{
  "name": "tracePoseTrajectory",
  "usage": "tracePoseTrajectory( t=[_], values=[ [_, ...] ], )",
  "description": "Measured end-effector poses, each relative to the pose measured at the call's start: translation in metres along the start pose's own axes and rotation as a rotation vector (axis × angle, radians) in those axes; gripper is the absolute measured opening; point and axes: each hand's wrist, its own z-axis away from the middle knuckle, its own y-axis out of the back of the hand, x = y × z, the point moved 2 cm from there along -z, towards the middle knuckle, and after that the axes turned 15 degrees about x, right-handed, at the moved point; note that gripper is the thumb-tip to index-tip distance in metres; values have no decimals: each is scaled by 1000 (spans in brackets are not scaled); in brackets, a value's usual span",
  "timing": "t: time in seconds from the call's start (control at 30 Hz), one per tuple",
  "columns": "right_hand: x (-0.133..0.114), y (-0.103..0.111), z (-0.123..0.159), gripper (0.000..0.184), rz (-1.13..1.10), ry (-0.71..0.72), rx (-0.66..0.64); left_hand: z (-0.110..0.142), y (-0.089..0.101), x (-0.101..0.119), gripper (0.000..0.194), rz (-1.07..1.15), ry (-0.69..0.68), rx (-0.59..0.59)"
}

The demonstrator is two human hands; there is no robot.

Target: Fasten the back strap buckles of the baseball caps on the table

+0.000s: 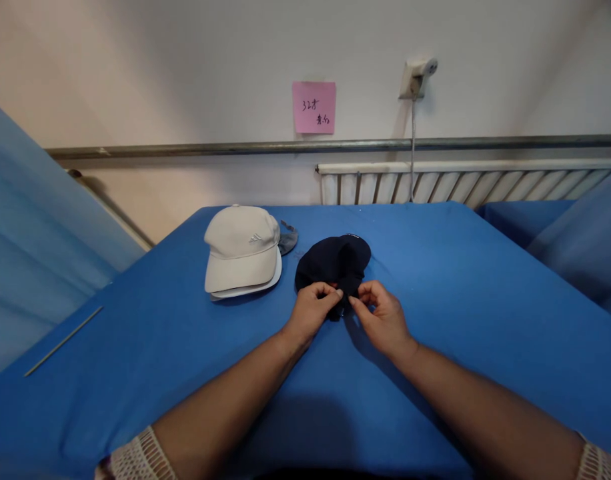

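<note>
A dark navy baseball cap rests on the blue-covered table, its near edge bunched up between my hands. My left hand pinches the near side of the cap between thumb and fingers. From the right, my right hand pinches the cap too, its fingertips a short way from the left thumb. What part of the cap lies between the fingertips is too dark to make out. To the left sits a light beige baseball cap with a small logo, stacked on at least one other cap. A grey strap end sticks out behind that stack.
The blue table cover spreads around the caps. A thin stick lies near the left edge. Behind stand a wall with a pink note, a metal rail, a radiator and a plugged-in cord. Blue curtains hang at both sides.
</note>
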Motion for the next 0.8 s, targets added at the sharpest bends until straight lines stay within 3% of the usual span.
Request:
tracePoseTrajectory(
  t=[0.27, 0.53, 0.67, 0.8],
  values=[
    [4, -5, -4, 23, -339, -332, 45, 1, 0, 3, 29, 13, -66, -44],
    [2, -8, -5, 24, -432, -382, -2, -3, 3, -2, 26, -102, -170, -19],
    [-1, -6, -8, 29, -473, -424, 33, 4, 6, 10, 23, -282, -402, 13],
    [-4, -3, -12, 33, -494, -465, 68, 15, 6, 22, 28, -452, -645, -31]
  ],
)
